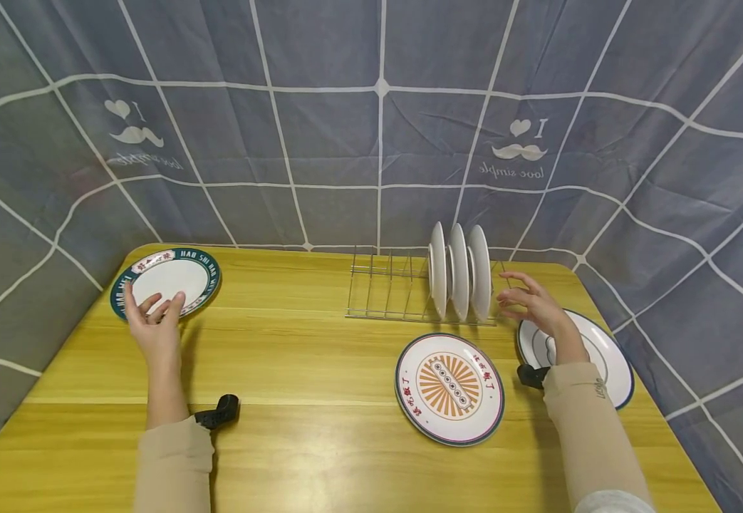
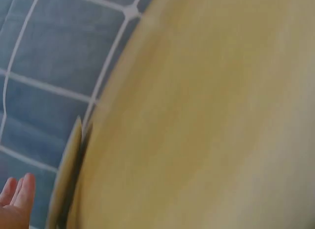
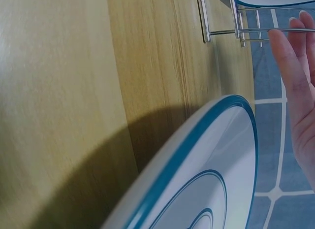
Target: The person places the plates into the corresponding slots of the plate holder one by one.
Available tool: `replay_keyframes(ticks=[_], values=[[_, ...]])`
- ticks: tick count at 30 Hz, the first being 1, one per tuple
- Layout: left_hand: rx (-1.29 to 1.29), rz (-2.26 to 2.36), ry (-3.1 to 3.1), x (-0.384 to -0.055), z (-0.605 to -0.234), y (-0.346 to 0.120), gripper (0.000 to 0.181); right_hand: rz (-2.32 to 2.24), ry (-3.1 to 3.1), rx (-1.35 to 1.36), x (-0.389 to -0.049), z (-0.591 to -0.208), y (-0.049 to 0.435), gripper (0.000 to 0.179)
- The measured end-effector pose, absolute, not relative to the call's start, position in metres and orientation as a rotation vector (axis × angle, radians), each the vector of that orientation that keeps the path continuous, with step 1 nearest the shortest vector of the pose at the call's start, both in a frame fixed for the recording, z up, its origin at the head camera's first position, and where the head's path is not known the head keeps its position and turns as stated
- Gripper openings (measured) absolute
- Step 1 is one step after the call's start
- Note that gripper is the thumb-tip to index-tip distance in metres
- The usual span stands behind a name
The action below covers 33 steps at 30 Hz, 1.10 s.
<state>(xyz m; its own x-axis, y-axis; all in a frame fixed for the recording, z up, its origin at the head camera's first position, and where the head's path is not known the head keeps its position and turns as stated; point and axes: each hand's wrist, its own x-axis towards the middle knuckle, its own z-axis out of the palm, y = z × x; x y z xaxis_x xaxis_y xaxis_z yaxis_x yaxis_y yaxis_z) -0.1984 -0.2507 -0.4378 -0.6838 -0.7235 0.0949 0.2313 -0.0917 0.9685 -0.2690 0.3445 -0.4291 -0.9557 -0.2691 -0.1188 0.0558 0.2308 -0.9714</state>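
Note:
My left hand (image 1: 155, 335) is over the near edge of a green-rimmed plate (image 1: 182, 274) at the table's far left, its fingers loosely bent and holding nothing. In the left wrist view that hand (image 2: 17, 204) shows beside the plate's thin edge (image 2: 66, 177). At the right end of a wire dish rack (image 1: 387, 313), my right hand (image 1: 541, 310) has its fingers spread, with nothing in them. Several white plates (image 1: 480, 274) stand upright in the rack, near those fingertips. Partly under the right forearm lies a white plate with a dark rim (image 1: 608, 356).
A plate with an orange sunburst pattern (image 1: 450, 388) lies flat in front of the rack. The rack's left slots hold no plates. A grey checked curtain (image 1: 326, 135) rises behind the wooden table (image 1: 300, 370) and along both sides.

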Motion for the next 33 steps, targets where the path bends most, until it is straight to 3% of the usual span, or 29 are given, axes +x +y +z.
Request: replay_keyframes(ticks=[11, 21, 33], values=[[0.915, -1.819, -1.370, -0.189, -0.451, -0.279, 0.088, -1.791, 2.249, -0.196, -0.269, -0.429, 0.344, 0.049], [0.914, -1.902, -1.583, -0.202, -0.455, -0.290, 0.097, -1.802, 2.241, -0.196, -0.269, -0.429, 0.344, 0.044], [1.098, -1.654, -1.843, -0.215, -0.462, -0.301, 0.085, -1.787, 2.257, -0.185, -0.269, -0.429, 0.343, 0.046]])
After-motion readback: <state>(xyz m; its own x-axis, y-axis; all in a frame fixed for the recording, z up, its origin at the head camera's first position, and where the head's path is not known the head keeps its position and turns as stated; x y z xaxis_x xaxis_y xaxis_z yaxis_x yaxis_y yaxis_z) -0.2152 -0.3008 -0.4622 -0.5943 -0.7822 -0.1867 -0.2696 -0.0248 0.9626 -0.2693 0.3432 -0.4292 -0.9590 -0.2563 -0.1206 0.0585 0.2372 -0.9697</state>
